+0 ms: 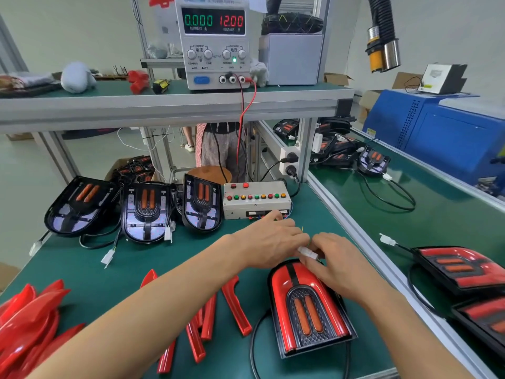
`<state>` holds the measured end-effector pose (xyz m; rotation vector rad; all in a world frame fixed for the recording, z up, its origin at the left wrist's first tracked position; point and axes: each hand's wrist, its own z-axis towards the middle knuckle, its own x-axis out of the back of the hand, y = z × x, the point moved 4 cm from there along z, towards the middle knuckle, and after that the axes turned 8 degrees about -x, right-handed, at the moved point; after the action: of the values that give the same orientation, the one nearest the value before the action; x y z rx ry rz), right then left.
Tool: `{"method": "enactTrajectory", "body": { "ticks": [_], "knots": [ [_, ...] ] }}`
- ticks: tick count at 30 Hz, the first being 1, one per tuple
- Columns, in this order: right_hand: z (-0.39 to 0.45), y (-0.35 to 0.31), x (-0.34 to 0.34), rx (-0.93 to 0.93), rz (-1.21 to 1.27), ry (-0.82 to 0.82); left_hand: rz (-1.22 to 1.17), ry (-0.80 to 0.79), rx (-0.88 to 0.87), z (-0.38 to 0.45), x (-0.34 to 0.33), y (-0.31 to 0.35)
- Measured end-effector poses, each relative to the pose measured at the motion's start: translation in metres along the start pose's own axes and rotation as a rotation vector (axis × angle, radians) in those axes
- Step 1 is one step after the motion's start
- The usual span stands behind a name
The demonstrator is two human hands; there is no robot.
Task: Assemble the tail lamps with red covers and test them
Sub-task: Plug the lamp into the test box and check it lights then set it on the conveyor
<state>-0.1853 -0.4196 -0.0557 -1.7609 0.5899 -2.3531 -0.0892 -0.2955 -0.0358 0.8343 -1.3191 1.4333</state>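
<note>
A tail lamp with red covers fitted (308,307) lies flat on the green mat in front of me, its black cable looping out at the lower left. Just above its top edge, my left hand (269,246) and my right hand (337,265) meet around a small white connector (307,253), both pinching it. Thin coloured wires run from there toward the grey test box (257,199) with its row of coloured lamps. Three bare lamps without covers (147,212) lean in a row at the back left. The power supply (216,42) on the shelf reads 0.000 A and 12.00 V.
Loose red cover strips (235,305) lie left of the lamp, and a heap of red covers (30,321) fills the lower left corner. Finished red lamps (461,272) sit on the belt at right, beyond an aluminium rail (363,239). A person stands behind the bench.
</note>
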Motion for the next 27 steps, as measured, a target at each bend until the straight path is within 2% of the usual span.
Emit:
{"method": "enactTrajectory", "body": {
  "ticks": [10,13,17,21,23,27],
  "knots": [
    [-0.004,0.007,0.000,-0.157,0.028,-0.019,-0.039,0.011,0.041,0.000,-0.009,-0.008],
    [-0.011,0.019,0.004,-0.232,0.108,-0.037,-0.026,-0.051,0.141,-0.014,-0.015,-0.024],
    [-0.021,0.035,0.003,-0.352,0.184,0.040,0.062,-0.094,0.286,-0.022,-0.027,-0.032],
    [-0.037,0.048,-0.006,-0.488,0.201,-0.027,0.143,-0.319,0.399,-0.031,-0.050,-0.029],
    [-0.045,0.050,-0.007,-0.518,0.214,-0.061,0.146,-0.371,0.413,-0.035,-0.058,-0.026],
    [-0.065,0.058,-0.011,-0.541,0.172,-0.031,0.090,-0.299,0.398,-0.040,-0.060,-0.017]
  ]
}}
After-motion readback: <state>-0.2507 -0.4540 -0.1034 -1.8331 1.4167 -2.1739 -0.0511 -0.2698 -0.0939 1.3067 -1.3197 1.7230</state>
